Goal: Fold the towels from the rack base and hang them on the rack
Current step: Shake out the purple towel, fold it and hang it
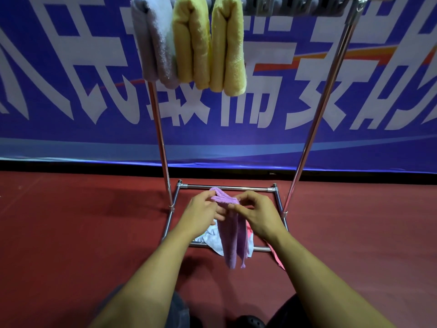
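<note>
A purple towel (pixel 233 242) hangs in the air over the rack base (pixel 227 187), held by its top edge. My left hand (pixel 203 213) pinches that edge on the left. My right hand (pixel 257 213) pinches it on the right, close beside the other hand. Under the purple towel, a light blue towel (pixel 211 237) and a pink towel (pixel 275 255) lie on the base. Up on the rack's top bar hang a folded grey-white towel (pixel 156 41) and two folded yellow towels (pixel 191 43) (pixel 228 46).
The chrome rack has two slanted uprights (pixel 160 129) (pixel 314 129) rising from the base on a red floor (pixel 82 221). A blue banner with large white characters (pixel 260 95) stands right behind it. Grey clips (pixel 295 5) line the right part of the top bar.
</note>
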Available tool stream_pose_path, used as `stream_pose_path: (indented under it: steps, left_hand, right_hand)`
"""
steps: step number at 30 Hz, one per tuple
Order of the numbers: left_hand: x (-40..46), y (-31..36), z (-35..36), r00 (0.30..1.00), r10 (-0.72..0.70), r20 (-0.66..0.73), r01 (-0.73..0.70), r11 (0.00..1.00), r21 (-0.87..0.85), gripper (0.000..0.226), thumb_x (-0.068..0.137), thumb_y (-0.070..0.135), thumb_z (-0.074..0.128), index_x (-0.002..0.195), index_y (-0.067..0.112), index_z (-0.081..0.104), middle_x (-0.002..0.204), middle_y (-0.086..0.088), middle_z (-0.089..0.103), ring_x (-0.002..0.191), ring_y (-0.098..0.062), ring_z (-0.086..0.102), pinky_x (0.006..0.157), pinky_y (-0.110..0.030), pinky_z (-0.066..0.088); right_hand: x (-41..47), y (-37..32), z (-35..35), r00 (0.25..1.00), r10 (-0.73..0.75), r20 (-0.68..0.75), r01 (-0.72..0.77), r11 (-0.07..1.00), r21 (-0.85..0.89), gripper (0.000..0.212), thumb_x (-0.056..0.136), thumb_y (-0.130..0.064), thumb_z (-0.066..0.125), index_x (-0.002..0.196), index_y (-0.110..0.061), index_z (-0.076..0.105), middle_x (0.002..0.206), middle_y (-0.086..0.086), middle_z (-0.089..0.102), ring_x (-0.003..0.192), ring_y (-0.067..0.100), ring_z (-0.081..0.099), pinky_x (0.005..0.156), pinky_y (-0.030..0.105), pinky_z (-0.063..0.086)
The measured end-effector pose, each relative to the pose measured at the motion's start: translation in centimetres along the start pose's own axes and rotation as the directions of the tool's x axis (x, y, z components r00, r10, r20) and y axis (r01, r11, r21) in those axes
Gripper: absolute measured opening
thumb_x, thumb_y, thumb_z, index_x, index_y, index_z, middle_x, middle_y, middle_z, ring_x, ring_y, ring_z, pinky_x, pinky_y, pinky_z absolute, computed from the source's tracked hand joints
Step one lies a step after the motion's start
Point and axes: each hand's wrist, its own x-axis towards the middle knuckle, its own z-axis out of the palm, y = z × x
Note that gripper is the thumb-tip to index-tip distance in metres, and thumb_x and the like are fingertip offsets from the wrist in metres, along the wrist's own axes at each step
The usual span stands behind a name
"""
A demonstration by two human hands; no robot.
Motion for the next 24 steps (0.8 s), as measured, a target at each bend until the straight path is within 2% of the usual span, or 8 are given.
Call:
stream_pose_path:
  steps: [3,5,9,13,15,18,20,24]
  left_hand:
    - [0.2,-1.2,-0.2,0.985,0.149,-0.088,-0.092,0.882,0.463,0.045,0.09,0.032,0.059,0.131,0.048,0.051,0.1,0.017,0.069,0.09,-0.015,0.069,0.078,-0.032,0.055]
    - [0.1,-1.3,0.0,0.967,0.215,-0.14,-0.105,0.831,0.546,0.037,0.089,0.046,0.064,0.125,0.045,0.052,0.115,0.018,0.062,0.103,-0.015,0.065,0.086,-0.035,0.053]
    - [0.3,-0.9,0.4,0.933,0.289,-0.213,-0.158,0.865,0.477,0.03,0.086,0.054,0.071,0.105,0.033,0.059,0.11,0.016,0.063,0.101,-0.011,0.062,0.085,-0.035,0.051]
    - [0.5,-0.7,0.4,0.909,0.323,-0.264,-0.228,0.914,0.335,0.025,0.081,0.044,0.081,0.089,0.028,0.063,0.092,0.015,0.069,0.084,-0.011,0.065,0.077,-0.03,0.05]
    - [0.5,-0.5,0.4,0.903,0.333,-0.273,-0.27,0.931,0.244,0.026,0.079,0.036,0.085,0.083,0.028,0.061,0.086,0.014,0.07,0.078,-0.012,0.068,0.075,-0.031,0.055]
    - [0.7,-0.4,0.3,0.888,0.357,-0.289,-0.324,0.933,0.157,0.031,0.077,0.028,0.088,0.084,0.028,0.057,0.079,0.008,0.068,0.074,-0.017,0.067,0.072,-0.033,0.056]
    - [0.7,-0.3,0.2,0.895,0.343,-0.286,-0.339,0.939,0.065,0.034,0.077,0.023,0.088,0.093,0.031,0.059,0.077,0.006,0.066,0.072,-0.015,0.064,0.072,-0.03,0.055]
    - [0.7,-0.2,-0.1,0.905,0.338,-0.258,-0.343,0.939,0.026,0.018,0.081,0.02,0.085,0.096,0.022,0.074,0.089,0.006,0.074,0.084,-0.01,0.069,0.078,-0.021,0.052]
  right_hand:
    - [0.4,0.5,-0.5,0.998,-0.004,-0.06,0.003,1.0,-0.005,0.007,0.089,-0.025,0.079,0.09,-0.023,0.073,0.089,-0.008,0.077,0.086,0.009,0.073,0.085,0.036,0.059]
    - [0.6,0.6,-0.7,0.997,0.002,-0.079,-0.001,1.0,0.014,0.005,0.09,-0.025,0.078,0.09,-0.024,0.072,0.088,-0.007,0.077,0.085,0.012,0.073,0.085,0.04,0.06]
    - [0.6,0.4,-0.8,0.995,-0.011,-0.104,0.015,0.999,0.037,0.005,0.092,-0.024,0.075,0.092,-0.026,0.071,0.089,-0.009,0.076,0.085,0.006,0.071,0.085,0.035,0.059]
    - [0.5,0.1,-1.0,0.993,-0.004,-0.118,0.017,0.994,0.111,0.003,0.094,-0.022,0.074,0.095,-0.022,0.071,0.088,-0.007,0.075,0.081,0.009,0.07,0.08,0.037,0.059]
    - [0.6,0.1,-1.0,0.992,-0.004,-0.127,0.022,0.99,0.137,0.004,0.095,-0.022,0.073,0.098,-0.019,0.072,0.092,-0.005,0.076,0.087,0.014,0.071,0.085,0.042,0.06]
    - [0.6,-0.3,-0.8,0.992,0.001,-0.127,0.025,0.978,0.206,0.003,0.096,-0.019,0.071,0.1,-0.019,0.072,0.096,-0.003,0.076,0.091,0.019,0.072,0.085,0.042,0.061]
    - [0.4,-1.0,-0.7,0.993,0.027,-0.113,0.012,0.946,0.325,0.007,0.097,-0.011,0.069,0.098,-0.017,0.072,0.096,0.0,0.075,0.089,0.019,0.07,0.074,0.031,0.063]
    - [0.0,-1.9,-0.6,0.996,0.034,-0.082,0.006,0.893,0.45,0.011,0.098,-0.004,0.065,0.098,-0.013,0.072,0.091,0.001,0.075,0.085,0.018,0.07,0.073,0.023,0.061]
